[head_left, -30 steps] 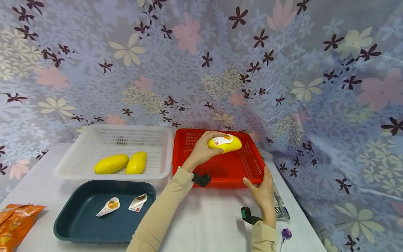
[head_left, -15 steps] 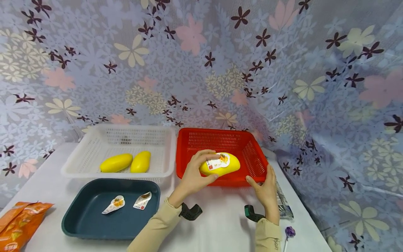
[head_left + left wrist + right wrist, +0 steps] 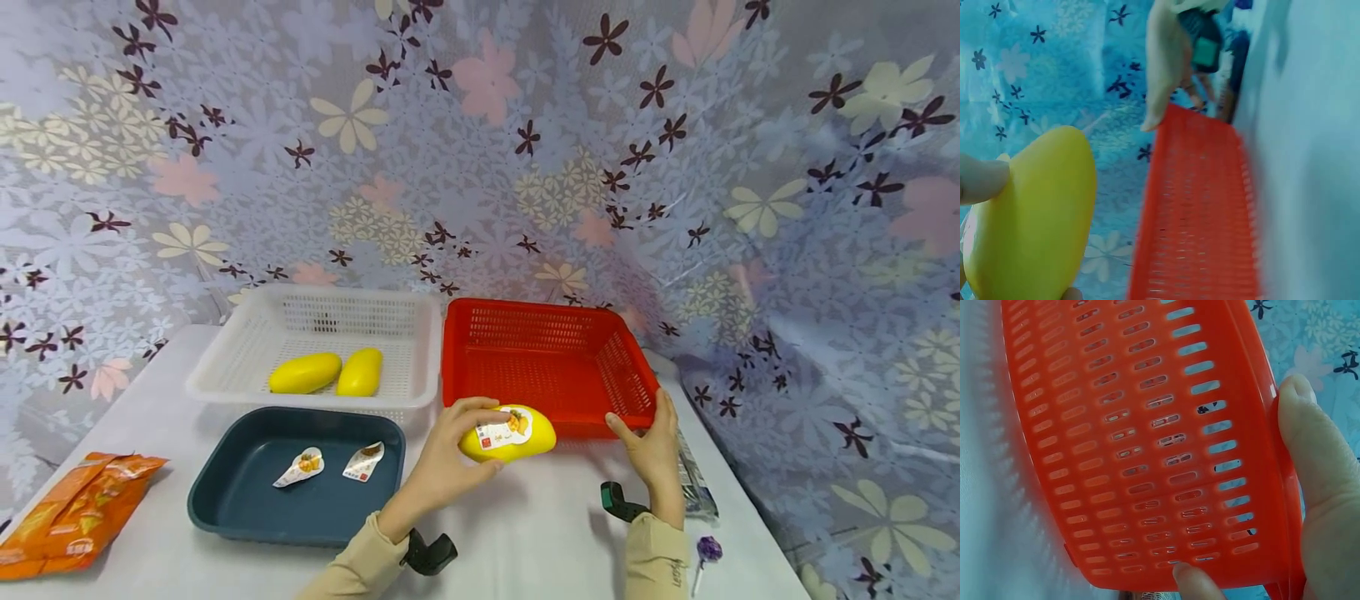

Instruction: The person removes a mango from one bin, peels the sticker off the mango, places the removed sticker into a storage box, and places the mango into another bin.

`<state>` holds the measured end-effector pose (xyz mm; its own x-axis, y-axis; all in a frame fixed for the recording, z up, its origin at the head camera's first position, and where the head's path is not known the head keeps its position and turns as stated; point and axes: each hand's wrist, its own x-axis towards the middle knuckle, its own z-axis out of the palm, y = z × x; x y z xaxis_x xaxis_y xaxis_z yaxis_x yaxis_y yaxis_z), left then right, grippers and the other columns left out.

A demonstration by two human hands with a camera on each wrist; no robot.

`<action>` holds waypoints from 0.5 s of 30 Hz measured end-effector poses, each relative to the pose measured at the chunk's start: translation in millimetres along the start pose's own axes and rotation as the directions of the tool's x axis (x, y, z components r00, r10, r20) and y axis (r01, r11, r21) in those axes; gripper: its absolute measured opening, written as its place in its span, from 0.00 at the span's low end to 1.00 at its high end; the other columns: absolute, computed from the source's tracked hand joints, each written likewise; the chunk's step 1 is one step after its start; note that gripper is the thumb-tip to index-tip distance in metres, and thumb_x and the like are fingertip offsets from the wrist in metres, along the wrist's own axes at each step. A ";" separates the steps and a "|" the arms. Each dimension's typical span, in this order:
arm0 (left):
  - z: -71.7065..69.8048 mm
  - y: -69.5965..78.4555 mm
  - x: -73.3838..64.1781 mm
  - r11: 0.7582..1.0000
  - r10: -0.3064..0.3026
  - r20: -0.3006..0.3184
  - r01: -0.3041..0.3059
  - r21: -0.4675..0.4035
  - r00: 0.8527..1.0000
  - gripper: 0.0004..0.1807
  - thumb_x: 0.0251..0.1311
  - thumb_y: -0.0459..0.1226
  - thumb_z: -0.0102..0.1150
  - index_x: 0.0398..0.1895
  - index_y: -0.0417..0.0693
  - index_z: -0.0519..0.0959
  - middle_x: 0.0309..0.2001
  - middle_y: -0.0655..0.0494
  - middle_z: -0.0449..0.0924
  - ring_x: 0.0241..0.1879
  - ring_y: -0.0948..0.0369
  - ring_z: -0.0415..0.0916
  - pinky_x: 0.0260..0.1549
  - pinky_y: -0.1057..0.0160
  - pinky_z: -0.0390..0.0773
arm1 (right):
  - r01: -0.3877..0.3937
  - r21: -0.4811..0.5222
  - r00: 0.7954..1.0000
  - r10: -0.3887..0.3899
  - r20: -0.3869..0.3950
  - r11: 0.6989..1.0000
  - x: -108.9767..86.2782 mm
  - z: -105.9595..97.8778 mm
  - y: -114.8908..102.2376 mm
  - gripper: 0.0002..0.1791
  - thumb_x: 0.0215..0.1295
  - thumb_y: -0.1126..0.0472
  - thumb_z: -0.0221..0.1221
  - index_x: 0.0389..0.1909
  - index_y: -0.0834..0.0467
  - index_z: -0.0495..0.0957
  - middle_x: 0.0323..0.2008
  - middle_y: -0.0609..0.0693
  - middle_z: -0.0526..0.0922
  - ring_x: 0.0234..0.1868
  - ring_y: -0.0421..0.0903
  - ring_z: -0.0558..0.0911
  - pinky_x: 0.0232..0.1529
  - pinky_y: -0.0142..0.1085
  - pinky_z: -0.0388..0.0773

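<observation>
My left hand (image 3: pixel 442 458) grips a yellow mango (image 3: pixel 536 433) with a printed white label (image 3: pixel 504 428) on its upper side. Held in the air, the mango hangs just in front of the red basket (image 3: pixel 525 367); the left wrist view shows the mango (image 3: pixel 1041 219) between thumb and fingers. At the red basket's front right corner, my right hand (image 3: pixel 652 450) holds the rim, thumb on the front and fingers round the side. The right wrist view shows the thumb (image 3: pixel 1316 444) on the rim. Seen from above, the red basket has nothing visible inside.
Left of the red basket stands a white basket (image 3: pixel 315 400) with two yellow mangoes (image 3: pixel 360 372). In front of it, a dark blue tray (image 3: pixel 247 517) holds two labels (image 3: pixel 302 467). An orange snack bag (image 3: pixel 82 517), a lollipop (image 3: pixel 708 548) and a silvery packet (image 3: pixel 697 483) lie nearby.
My left hand has brought the mango from above the red basket down and toward me, past its front rim. My right hand stays on the basket's corner. The head view has shifted slightly left.
</observation>
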<state>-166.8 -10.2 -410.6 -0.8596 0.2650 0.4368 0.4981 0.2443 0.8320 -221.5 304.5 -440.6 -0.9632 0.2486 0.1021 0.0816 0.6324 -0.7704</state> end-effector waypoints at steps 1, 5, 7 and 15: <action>1.4 -2.2 -5.3 1.000 -0.016 -0.005 0.016 -0.005 1.000 0.29 0.42 0.28 0.68 0.53 0.56 0.81 0.61 0.55 0.73 0.60 0.53 0.66 0.54 0.60 0.70 | 0.002 0.001 1.000 -0.002 -0.001 1.000 0.1 0.1 0.6 0.57 0.62 0.50 0.63 0.76 0.62 0.32 0.77 0.64 0.34 0.75 0.66 0.45 0.70 0.60 0.54; 7.8 -12.9 -25.0 0.996 -0.087 -0.020 0.087 -0.002 0.996 0.30 0.40 0.29 0.70 0.52 0.59 0.81 0.60 0.57 0.73 0.60 0.53 0.67 0.55 0.60 0.68 | 0.002 0.007 1.000 -0.002 0.003 1.000 0.5 1.4 2.2 0.57 0.63 0.50 0.63 0.76 0.61 0.32 0.77 0.63 0.33 0.75 0.66 0.46 0.69 0.59 0.59; 10.9 -19.1 -32.7 0.993 -0.121 -0.034 0.121 0.000 0.992 0.31 0.39 0.29 0.70 0.51 0.59 0.81 0.59 0.57 0.74 0.59 0.54 0.67 0.55 0.61 0.68 | 0.004 0.016 1.000 -0.004 0.005 1.000 0.6 1.6 2.7 0.57 0.63 0.50 0.63 0.76 0.61 0.31 0.77 0.63 0.33 0.75 0.66 0.45 0.68 0.58 0.61; 17.0 -45.0 -48.2 0.986 -0.155 -0.086 0.160 0.052 0.984 0.29 0.38 0.30 0.72 0.49 0.58 0.82 0.55 0.56 0.77 0.55 0.53 0.69 0.51 0.60 0.67 | -0.012 0.014 1.000 0.012 0.011 1.000 0.8 3.7 0.7 0.57 0.64 0.49 0.62 0.76 0.61 0.30 0.77 0.62 0.32 0.75 0.66 0.49 0.67 0.57 0.62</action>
<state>-145.8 -18.2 -474.9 -0.9330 0.1429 0.3303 0.3595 0.3313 0.8724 -223.2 302.5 -443.4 -0.9648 0.2485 0.0861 0.0899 0.6192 -0.7801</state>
